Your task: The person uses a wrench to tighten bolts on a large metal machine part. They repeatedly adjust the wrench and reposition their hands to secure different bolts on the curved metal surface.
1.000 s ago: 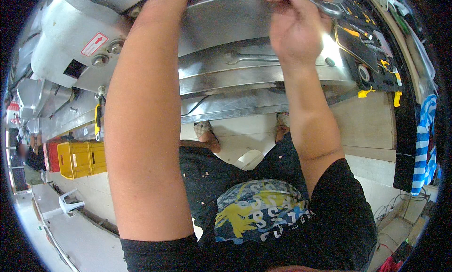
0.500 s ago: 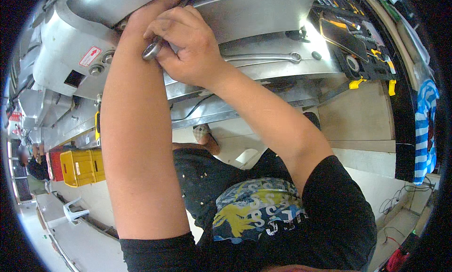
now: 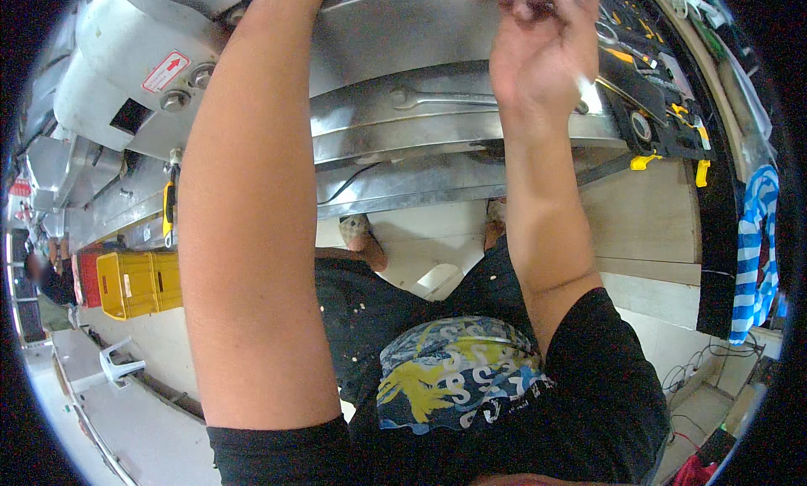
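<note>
My left forearm (image 3: 252,192) reaches up past the top edge, beside the grey metal machine housing (image 3: 126,57); its hand is out of sight. My right hand (image 3: 545,53) is raised at the top right, palm up, fingers curled round a shiny metal wrench, of which little shows. Below and left of that hand, an open-ended wrench (image 3: 445,100) lies on the steel ledge (image 3: 361,137), its right end hidden behind my wrist. Two bolt heads, one of them a large hex bolt (image 3: 175,101), stick out of the housing near my left forearm.
A black tool case (image 3: 664,137) with yellow clips and several tools lies at the right, a dark phone-like slab (image 3: 626,95) on it. A blue-striped cloth (image 3: 755,259) hangs beyond. Yellow crates (image 3: 139,284) and a white stool (image 3: 122,360) stand left. Another person (image 3: 55,280) is far left.
My right hand has moved from beside my left forearm to the upper right, carrying the wrench. The left arm stays nearly in place, its hand still hidden.
</note>
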{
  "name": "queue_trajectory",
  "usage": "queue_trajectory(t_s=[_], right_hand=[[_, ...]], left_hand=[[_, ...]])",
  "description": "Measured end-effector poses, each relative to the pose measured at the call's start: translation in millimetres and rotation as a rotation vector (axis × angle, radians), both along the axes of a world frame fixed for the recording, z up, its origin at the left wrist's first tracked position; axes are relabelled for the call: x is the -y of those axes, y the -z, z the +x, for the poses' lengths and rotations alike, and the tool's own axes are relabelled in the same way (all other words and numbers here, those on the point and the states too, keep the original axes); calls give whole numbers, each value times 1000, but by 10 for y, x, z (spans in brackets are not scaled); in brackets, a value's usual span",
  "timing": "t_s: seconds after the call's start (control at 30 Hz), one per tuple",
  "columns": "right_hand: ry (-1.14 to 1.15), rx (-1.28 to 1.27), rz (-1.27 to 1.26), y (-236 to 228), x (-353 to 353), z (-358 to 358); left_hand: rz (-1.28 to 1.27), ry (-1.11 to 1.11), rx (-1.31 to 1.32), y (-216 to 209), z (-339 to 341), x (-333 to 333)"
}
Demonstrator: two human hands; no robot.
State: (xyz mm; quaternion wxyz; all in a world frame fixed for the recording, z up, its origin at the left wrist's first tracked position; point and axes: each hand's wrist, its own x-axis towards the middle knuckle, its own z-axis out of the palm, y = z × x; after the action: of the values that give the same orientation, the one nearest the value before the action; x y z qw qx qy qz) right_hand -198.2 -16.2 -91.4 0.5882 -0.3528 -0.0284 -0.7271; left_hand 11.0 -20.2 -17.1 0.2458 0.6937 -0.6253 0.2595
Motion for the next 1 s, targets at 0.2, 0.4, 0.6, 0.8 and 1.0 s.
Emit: queue_trajectory(t_s=[0.2,0.4,0.6,0.8,1.0], right_hand=[[12,25,15,2,75,75],[7,-8,12,-42,32,96],[1,-55,48,-72,25,118],[-7,-64,25,-111,13,97],[-37,-43,47,-96,44,86]], left_hand=[[22,-5,10,-7,7,4],[7,8,-28,-5,-15,-6],[115,-104,92,10,105,38],[48,-70,-30,-35,-33,-66],[69,-30,-87,-138,-158,-131]])
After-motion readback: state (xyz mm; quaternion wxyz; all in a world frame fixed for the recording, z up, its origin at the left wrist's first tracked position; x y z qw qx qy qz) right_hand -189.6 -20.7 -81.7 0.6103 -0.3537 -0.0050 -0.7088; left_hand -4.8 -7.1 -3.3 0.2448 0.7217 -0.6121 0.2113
